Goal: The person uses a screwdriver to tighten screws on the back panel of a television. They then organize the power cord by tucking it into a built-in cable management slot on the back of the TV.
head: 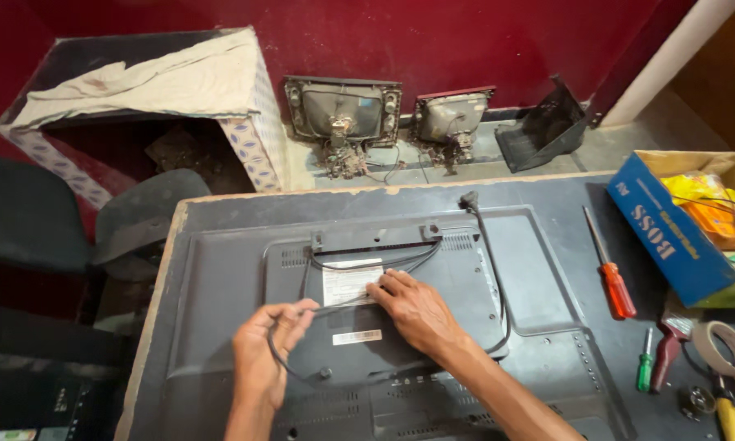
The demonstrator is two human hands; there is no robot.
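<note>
Though open, blue box point(669, 233) full.

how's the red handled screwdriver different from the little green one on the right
The red-handled screwdriver is clearly longer, with a long bare shaft; the green screwdriver is short and slim. The red one lies nearer the blue box; the green one lies beside red-handled pliers. Both rest untouched on the table.

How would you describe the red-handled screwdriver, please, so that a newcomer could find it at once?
Start at the large dark flat-screen television lying face down on the workbench. Just right of its casing, before the blue cardboard box, lies the long red-handled screwdriver. It is far longer than the small green-handled screwdriver below it, and it alone has a red grip.
</note>
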